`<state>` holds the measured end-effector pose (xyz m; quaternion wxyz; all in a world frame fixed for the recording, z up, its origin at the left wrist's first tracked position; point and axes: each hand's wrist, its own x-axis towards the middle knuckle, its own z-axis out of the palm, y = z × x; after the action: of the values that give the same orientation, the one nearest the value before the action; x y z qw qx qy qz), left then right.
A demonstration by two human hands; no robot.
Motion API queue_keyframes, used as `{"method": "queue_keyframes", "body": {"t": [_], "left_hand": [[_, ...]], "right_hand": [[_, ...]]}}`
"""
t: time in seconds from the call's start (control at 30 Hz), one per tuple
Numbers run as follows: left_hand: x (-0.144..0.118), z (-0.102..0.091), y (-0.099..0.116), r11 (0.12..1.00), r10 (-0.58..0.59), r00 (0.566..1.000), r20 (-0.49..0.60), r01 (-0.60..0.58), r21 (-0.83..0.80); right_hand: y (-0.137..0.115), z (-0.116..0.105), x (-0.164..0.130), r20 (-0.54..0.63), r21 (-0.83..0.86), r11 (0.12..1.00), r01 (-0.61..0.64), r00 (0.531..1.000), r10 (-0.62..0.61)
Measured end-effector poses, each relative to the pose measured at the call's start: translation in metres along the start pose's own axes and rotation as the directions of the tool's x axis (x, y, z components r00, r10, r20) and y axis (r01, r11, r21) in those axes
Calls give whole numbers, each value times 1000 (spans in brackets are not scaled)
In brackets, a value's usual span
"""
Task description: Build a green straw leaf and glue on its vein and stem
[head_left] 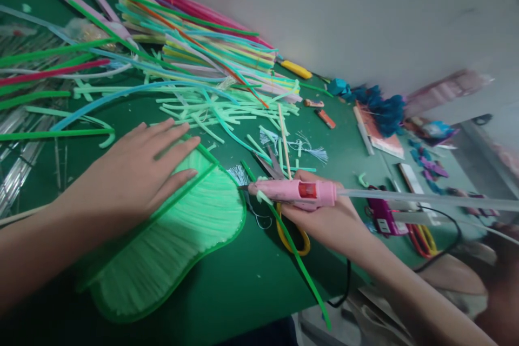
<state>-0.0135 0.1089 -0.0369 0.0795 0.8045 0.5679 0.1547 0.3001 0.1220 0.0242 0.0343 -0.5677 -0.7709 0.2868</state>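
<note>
A light green shape made of pipe cleaners (174, 227), edged in darker green, lies on the green table. My left hand (141, 167) rests on its upper left part, palm down with the fingers stretched out. In my right hand (320, 211) is a pink glue gun (279, 192), with a long clear glue stick (405, 197) coming out of its back end. The nozzle points left, at the shape's right edge; whether it touches I cannot tell. A loose green pipe cleaner (302, 267) passes beneath the gun. Scissors with yellow handles (306, 246) lie under my right hand.
Bundles of coloured pipe cleaners (203, 38) and cut light green pieces (227, 111) cover the back of the table. Pink scissors (77, 2) lie at the far left. A yellow cutter (295, 69) is near the wall. At right are a purple power socket (383, 213) and a black cable (456, 238).
</note>
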Motion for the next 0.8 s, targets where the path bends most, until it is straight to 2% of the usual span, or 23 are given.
{"method": "queue_keyframes", "body": {"t": [0.13,0.5,0.8], "left_hand": [[1,-1,2,1000,-28,1000,12,28,-9],[2,-2,3,999,-40,999,22,40,-17],[-1,2,0,994,91,994,-62,-87,66]], "right_hand": [[-2,1,4,-51,-2,1000,-28,998,28],[-1,0,1,-52,-4,997,-76,996,75],[1,2,-2,-91,74,996,-56,994,63]]}}
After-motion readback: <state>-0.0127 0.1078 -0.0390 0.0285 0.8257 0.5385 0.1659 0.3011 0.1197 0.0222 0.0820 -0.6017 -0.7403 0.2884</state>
